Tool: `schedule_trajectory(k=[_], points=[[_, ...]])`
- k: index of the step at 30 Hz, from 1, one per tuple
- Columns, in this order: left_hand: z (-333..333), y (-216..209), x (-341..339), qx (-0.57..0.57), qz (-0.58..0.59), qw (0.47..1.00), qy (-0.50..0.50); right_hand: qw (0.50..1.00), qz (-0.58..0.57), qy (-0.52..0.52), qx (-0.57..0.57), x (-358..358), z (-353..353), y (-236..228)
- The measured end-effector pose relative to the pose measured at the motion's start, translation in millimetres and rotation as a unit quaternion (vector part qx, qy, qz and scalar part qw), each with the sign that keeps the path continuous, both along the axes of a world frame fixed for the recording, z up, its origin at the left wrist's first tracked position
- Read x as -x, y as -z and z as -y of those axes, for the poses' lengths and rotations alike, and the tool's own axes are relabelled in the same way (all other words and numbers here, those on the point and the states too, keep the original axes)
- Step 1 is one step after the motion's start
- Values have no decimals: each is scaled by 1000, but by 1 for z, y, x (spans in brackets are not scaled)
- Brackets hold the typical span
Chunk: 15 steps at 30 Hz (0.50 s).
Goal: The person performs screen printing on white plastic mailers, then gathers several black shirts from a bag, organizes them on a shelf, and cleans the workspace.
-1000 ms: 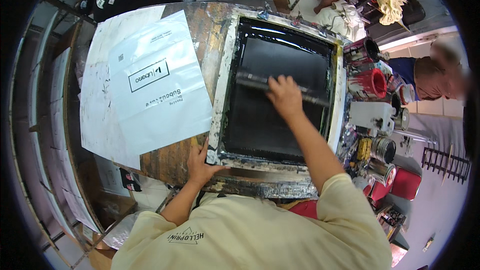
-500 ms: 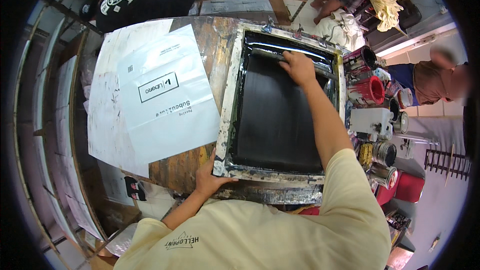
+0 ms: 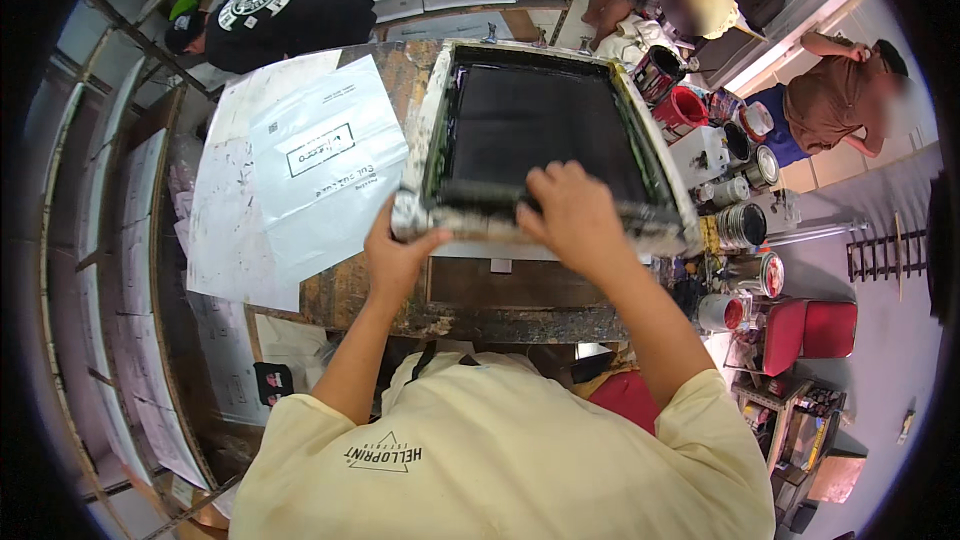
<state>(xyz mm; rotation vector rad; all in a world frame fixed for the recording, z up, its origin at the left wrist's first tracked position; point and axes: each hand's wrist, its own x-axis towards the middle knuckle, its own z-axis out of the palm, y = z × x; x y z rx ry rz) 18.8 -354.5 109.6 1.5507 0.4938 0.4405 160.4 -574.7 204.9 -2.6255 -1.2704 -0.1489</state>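
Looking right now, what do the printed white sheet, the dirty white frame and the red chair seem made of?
Sheet: probably thin, slightly glossy plastic, given its creases and sheen. Frame: perhaps wood or metal; its stained white coating hides which. Chair: possibly smooth vinyl, judging by its even red surface.

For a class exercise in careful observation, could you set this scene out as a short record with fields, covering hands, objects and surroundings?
Left hand: gripping the near left corner of the pale frame
Right hand: closed on the dark squeegee, partly blurred
Frame position: near edge appears raised above the worktable
Inside frame: dark screen
Left of frame: white printed sheet overlapping a white board
Right of frame: red bucket among cans
Others nearby: person in black top; person in brown top
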Motion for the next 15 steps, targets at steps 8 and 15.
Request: schedule_trajectory(k=[8, 15], points=[[26, 43, -19, -445, -66, 892, 38, 967, 206, 44, -144, -63, -37, -89], [76, 138, 34, -505, -299, 794, 156, 966, 209, 49, -141, -92, -47, -116]])
